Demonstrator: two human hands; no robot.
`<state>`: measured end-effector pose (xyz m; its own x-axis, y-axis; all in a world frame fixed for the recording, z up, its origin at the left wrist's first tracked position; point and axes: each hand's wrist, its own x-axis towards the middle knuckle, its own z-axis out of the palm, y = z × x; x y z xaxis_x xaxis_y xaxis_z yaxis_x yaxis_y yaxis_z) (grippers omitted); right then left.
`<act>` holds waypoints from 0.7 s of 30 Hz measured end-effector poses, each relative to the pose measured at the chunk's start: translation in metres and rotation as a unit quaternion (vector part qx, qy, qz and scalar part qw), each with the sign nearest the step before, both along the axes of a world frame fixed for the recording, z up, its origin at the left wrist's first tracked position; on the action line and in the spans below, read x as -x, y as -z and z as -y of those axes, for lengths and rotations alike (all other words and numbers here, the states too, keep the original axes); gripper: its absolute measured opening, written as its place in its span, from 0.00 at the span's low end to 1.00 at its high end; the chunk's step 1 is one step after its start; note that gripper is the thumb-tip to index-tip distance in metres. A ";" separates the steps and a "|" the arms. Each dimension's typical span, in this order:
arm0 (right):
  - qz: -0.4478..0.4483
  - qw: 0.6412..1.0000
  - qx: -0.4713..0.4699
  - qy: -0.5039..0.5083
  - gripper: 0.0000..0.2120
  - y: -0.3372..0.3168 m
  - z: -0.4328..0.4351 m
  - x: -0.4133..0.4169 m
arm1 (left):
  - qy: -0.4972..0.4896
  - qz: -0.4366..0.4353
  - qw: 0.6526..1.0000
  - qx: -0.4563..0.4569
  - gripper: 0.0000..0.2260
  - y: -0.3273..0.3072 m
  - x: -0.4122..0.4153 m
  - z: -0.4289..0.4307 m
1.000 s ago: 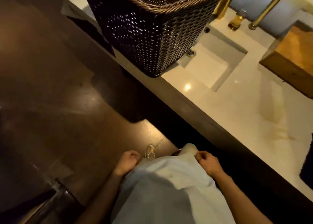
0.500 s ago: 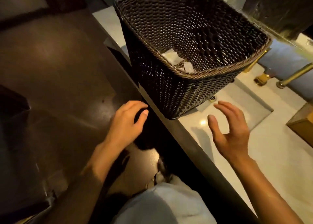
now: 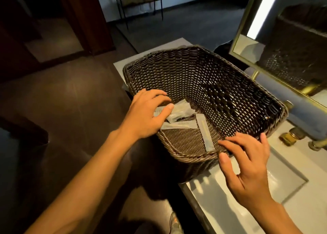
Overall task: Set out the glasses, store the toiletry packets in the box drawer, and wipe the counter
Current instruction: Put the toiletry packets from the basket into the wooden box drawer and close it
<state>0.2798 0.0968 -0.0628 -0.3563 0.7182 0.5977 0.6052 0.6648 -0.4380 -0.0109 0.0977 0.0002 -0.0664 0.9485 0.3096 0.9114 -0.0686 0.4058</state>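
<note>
My right hand (image 3: 247,164) is nearest to me, hovering at the near rim of the wicker basket (image 3: 235,85). Its fingers (image 3: 235,146) are spread and gripping nothing; the tips reach just over the rim while the thumb hangs outside the wall, so I judge I am about to steady the basket there, or reach in. Under my palm lies the pale counter (image 3: 221,203) with its sunken sink basin (image 3: 290,182), which the basket partly overhangs.

My left hand (image 3: 146,116) has crossed the left rim and is down inside. Those fingers are also apart, loosely curved, thumb stretched toward the toiletry packets (image 3: 180,109). I cannot tell whether the thumb tip touches the top packet or only hangs just above it; nothing is pinched yet.

The packets lie flat on the basket floor in a loose heap, just beyond my left fingertips. One long packet (image 3: 205,132) runs from the pile toward my right fingers, ending near the rim below them. They are thin and overlapping, so I expect I will have to slide a fingertip under an edge rather than pluck from above.

Beyond my right fingers stand the brass tap fittings (image 3: 290,136); farther off hangs the gold-framed mirror (image 3: 283,38). I see no glasses and no box drawer.
</note>
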 end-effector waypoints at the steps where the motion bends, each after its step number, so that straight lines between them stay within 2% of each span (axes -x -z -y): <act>1: 0.007 1.000 0.005 -0.001 0.16 -0.002 0.001 0.000 | -0.007 -0.001 0.999 0.037 0.18 -0.001 0.002 -0.007; 6: 0.051 0.999 0.010 -0.013 0.17 -0.020 -0.002 -0.004 | 0.002 -0.058 0.994 0.094 0.25 -0.001 0.009 -0.017; 10: 0.186 0.978 0.057 -0.079 0.24 -0.048 -0.020 -0.009 | 0.003 -0.068 0.993 0.094 0.25 0.001 0.006 -0.011; 11: 0.246 0.960 0.090 -0.098 0.25 -0.057 -0.026 -0.008 | 0.002 -0.067 0.994 0.088 0.25 0.002 0.006 -0.008; 13: 0.365 0.897 0.206 -0.140 0.30 -0.072 -0.048 -0.001 | 0.004 -0.059 0.996 0.072 0.24 0.005 0.007 -0.007; 16: 0.415 0.809 0.363 -0.206 0.28 -0.080 -0.091 0.024 | 0.014 -0.035 0.998 0.048 0.20 0.007 0.008 -0.006; 19: 0.456 0.764 0.418 -0.184 0.18 -0.056 -0.144 0.065 | 0.023 -0.028 0.999 0.024 0.18 0.011 0.012 -0.007; 21: 0.515 0.726 0.436 -0.135 0.17 -0.030 -0.177 0.088 | 0.026 -0.019 0.999 0.000 0.17 0.015 0.013 -0.007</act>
